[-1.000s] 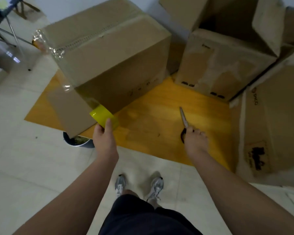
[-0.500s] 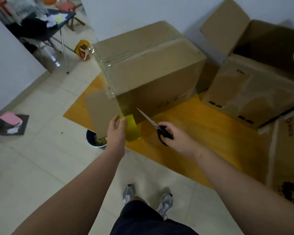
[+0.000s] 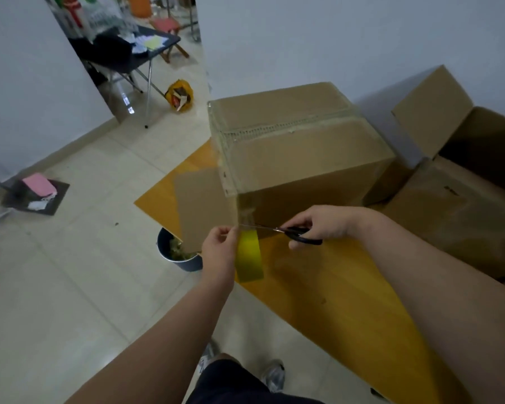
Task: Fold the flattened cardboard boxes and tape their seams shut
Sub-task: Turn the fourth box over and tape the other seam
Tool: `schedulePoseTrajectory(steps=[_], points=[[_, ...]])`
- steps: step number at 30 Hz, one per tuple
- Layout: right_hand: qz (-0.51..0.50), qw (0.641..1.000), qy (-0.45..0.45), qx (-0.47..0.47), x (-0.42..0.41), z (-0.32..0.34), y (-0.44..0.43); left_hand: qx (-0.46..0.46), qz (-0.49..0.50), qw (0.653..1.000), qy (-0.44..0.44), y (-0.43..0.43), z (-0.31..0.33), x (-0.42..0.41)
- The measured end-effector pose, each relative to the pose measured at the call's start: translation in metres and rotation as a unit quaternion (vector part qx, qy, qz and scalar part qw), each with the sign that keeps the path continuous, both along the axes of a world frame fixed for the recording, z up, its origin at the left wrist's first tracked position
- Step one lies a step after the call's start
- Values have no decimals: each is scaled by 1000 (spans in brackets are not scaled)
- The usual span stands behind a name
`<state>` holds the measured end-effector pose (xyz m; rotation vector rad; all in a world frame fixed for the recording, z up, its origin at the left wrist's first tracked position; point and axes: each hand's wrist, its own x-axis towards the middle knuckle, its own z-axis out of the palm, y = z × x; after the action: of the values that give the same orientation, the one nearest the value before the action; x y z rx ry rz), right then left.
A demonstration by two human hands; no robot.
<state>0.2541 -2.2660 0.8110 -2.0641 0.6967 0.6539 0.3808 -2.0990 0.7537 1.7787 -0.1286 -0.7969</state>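
Observation:
A folded cardboard box (image 3: pixel 301 158) stands on a yellow board, its top seam and near corner covered with clear tape. A strip of tape runs down from that corner to the yellow tape roll (image 3: pixel 250 256), which my left hand (image 3: pixel 220 250) grips just below the box. My right hand (image 3: pixel 318 224) holds black-handled scissors (image 3: pixel 286 231), whose blades reach left across the tape strip right above the roll. One box flap (image 3: pixel 201 205) hangs loose at the left side.
The yellow board (image 3: pixel 333 293) lies on a tiled floor. A dark bin (image 3: pixel 177 253) sits under the flap. Open cardboard boxes (image 3: pixel 461 176) stand at the right against the wall. A folding table (image 3: pixel 129 53) and a yellow bag (image 3: pixel 180 94) are at the back left.
My right hand brought the scissors up from the board and leftward until the blades reached the tape strip. My left hand kept the roll below the box corner. The view tilted upward.

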Motion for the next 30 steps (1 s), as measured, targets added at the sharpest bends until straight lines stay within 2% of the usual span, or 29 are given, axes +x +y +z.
schedulePoseTrajectory(steps=[8, 19, 22, 26, 30], points=[[69, 997, 22, -19, 38, 7, -5, 0, -31, 999, 20, 7, 4, 15], [21, 998, -46, -39, 35, -7, -1, 9, -26, 998, 49, 2, 4, 15], [26, 999, -21, -13, 33, -8, 6, 26, -38, 998, 47, 9, -3, 14], [23, 1000, 1, 19, 22, -5, 12, 103, -76, 992, 6, 25, -21, 11], [-1, 999, 35, 20, -7, -17, 22, 95, -95, 991, 0, 28, -28, 3]])
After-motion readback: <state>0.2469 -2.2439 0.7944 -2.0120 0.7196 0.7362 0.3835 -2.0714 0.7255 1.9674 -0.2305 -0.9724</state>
